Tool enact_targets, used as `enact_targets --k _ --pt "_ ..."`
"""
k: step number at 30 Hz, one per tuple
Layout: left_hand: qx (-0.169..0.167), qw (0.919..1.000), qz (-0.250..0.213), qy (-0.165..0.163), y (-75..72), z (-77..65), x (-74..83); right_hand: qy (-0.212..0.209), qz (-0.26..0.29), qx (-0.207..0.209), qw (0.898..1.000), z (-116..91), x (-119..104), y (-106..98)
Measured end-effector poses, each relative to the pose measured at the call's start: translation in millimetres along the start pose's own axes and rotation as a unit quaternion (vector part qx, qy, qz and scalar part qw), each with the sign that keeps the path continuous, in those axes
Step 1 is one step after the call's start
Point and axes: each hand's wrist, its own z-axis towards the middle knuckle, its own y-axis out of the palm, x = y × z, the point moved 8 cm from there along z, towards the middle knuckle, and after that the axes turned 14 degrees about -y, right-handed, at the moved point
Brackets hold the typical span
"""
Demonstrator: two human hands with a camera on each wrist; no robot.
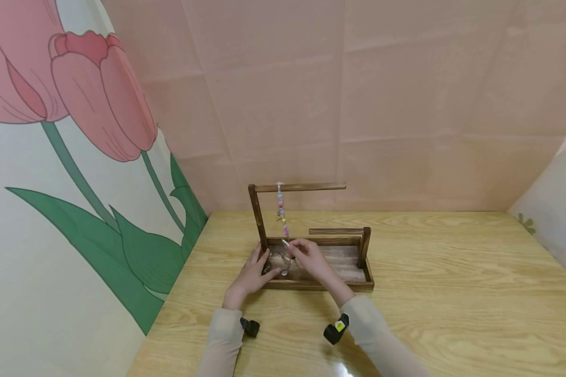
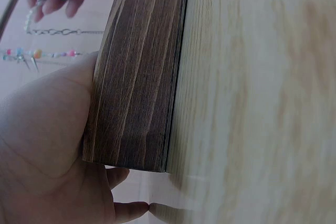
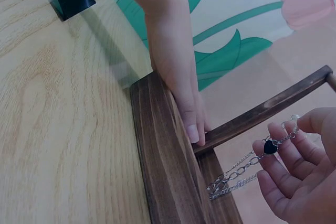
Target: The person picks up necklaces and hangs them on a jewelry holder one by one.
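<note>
A dark wooden jewelry stand [image 1: 318, 286], a shallow tray with two raised bars, stands on the table. My left hand [image 1: 252, 276] grips its front left corner, thumb over the front wall and fingers along the left end. Above the tray, my right hand [image 1: 309, 258] pinches a silver jewelry chain [image 3: 239, 170] with pale beads and a black heart charm [image 3: 270, 147]. The chain's lower part hangs toward the tray. From the taller bar [image 1: 306, 187] hangs a colorful beaded strand [image 1: 281, 207], left of my right hand.
More silver jewelry [image 1: 267, 268] lies at the tray's left side, partly hidden by my left hand. A shorter bar [image 1: 336, 231] juts leftward from the right post [image 1: 364, 248]. The wooden table [image 1: 453, 293] extends right; a pink cloth [image 1: 405, 104] hangs behind.
</note>
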Motion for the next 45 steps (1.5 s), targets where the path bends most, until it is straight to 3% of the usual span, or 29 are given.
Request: enact_targets --k 4,12,23,31,35,45 --pt "0.003 1.0000 0.003 0.003 -2.2 -0.8 1.6 -0.005 -0.011 -0.001 1.000 -0.6 -17.4 -1.0" --pt "0.000 1.0000 -0.003 0.001 -4.2 -3.2 3.0 -0.022 0.006 0.001 1.000 6.8 5.8 2.2" --pt "-0.002 1.0000 -0.001 -0.002 -2.2 -2.6 2.6 -0.005 0.023 -0.010 1.000 11.4 -0.6 -1.3" --pt "-0.004 1.0000 -0.001 0.002 -2.4 -2.1 3.2 -0.034 0.000 -0.019 0.999 18.3 -27.4 -7.1" --pt "-0.002 1.0000 0.002 0.004 -2.7 -2.0 3.1 -0.031 0.023 -0.021 0.999 19.8 -37.1 -9.4" --pt "-0.004 1.0000 0.005 -0.004 -1.4 -0.4 0.5 -0.007 0.028 -0.015 0.999 28.7 -14.5 -11.9"
